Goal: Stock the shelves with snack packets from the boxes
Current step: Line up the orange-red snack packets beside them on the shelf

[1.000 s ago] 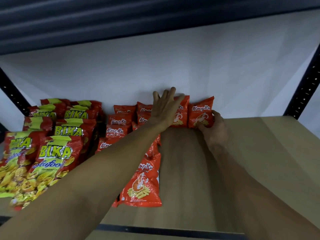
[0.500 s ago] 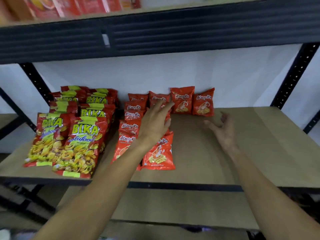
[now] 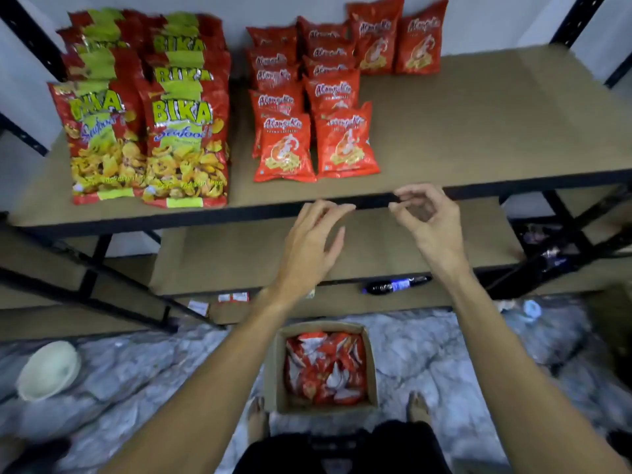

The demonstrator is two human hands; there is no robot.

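Note:
Small red snack packets [image 3: 318,97] stand in rows on the brown shelf [image 3: 478,131], with two more [image 3: 398,37] against the back wall. Large red-and-yellow Bika bags [image 3: 147,107] fill the shelf's left side. On the floor between my feet sits an open cardboard box [image 3: 323,366] full of red packets. My left hand [image 3: 313,241] hovers below the shelf's front edge with fingers loosely spread, holding nothing. My right hand [image 3: 427,220] hangs beside it, fingers loosely curled, also empty.
A lower shelf board [image 3: 342,254] lies under my hands, with a dark bottle [image 3: 396,285] beneath it. A white bowl [image 3: 48,369] sits on the marbled floor at the left. Black metal uprights [image 3: 567,241] frame the rack.
Both hands have drawn back off the shelf and dropped below its front edge. The view has tilted down, so the box on the floor now shows.

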